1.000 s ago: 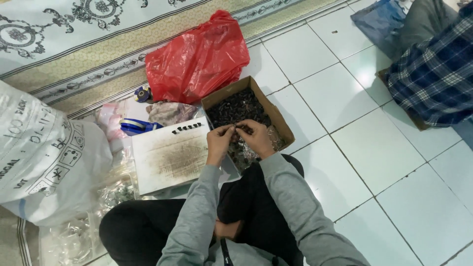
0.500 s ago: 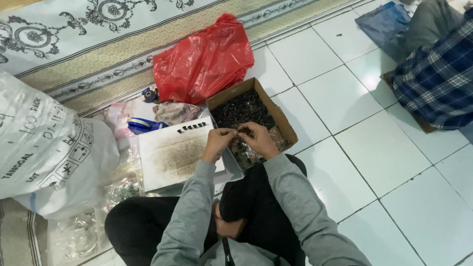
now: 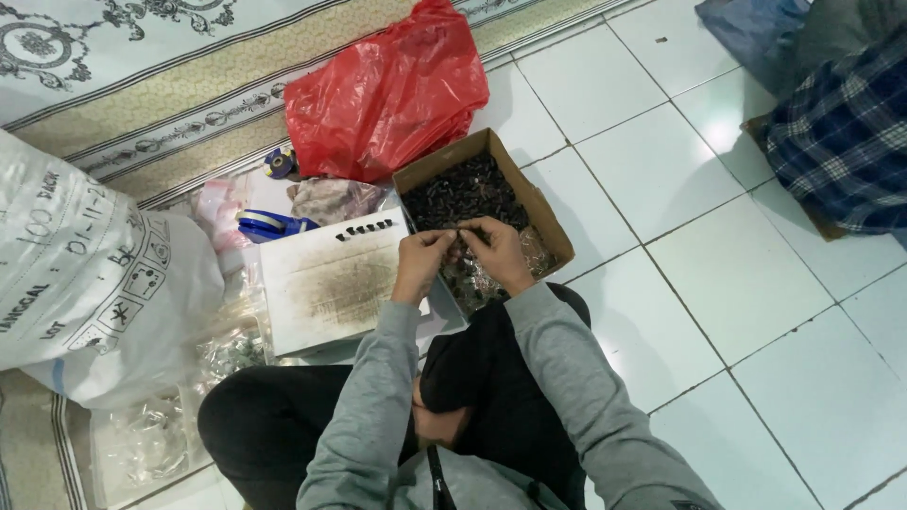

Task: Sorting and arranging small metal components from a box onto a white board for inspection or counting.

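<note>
My left hand (image 3: pixel 421 263) and my right hand (image 3: pixel 495 249) meet fingertip to fingertip over the near end of a brown cardboard box (image 3: pixel 543 222) filled with small dark parts (image 3: pixel 465 194). The fingers of both hands pinch something tiny between them; what it is cannot be made out. A clear plastic bag (image 3: pixel 472 281) with more small parts lies under my hands. Just left of them a stained white board (image 3: pixel 331 280) carries a short row of small dark parts (image 3: pixel 367 228) along its far edge.
A red plastic bag (image 3: pixel 392 90) lies behind the box. A big white sack (image 3: pixel 85 274) stands at the left, with clear plastic bags (image 3: pixel 151 439) in front of it. A blue tape dispenser (image 3: pixel 269 225) sits by the board. Another person in a plaid garment (image 3: pixel 841 142) is at the far right on the white tiles.
The view has shifted slightly. My hands stay together over the box, fingers working the small item; nothing else has visibly moved.
</note>
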